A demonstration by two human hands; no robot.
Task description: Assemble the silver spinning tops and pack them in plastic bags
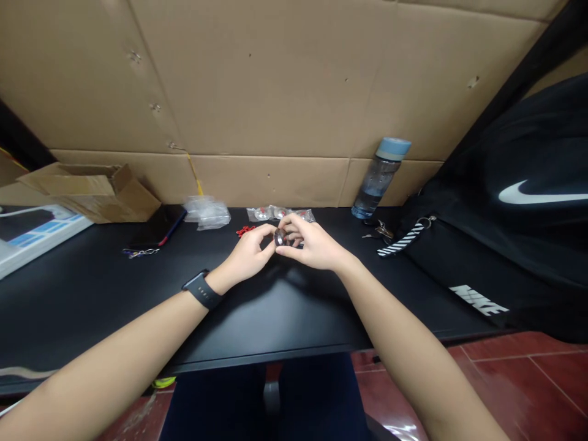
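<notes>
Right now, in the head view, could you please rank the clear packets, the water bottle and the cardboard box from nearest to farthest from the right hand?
From the right hand:
1. clear packets, just behind it.
2. water bottle, back right.
3. cardboard box, far left.

On our table [92, 288]: box [92, 190] far left at the back; phone [156, 226] right of it; plastic bag [206, 212] next; packets [280, 214] behind our left hand [248, 252] and right hand [316, 246], which meet mid-table around a disc [278, 237]; bottle [379, 177] back right; backpack [505, 245] far right.
</notes>
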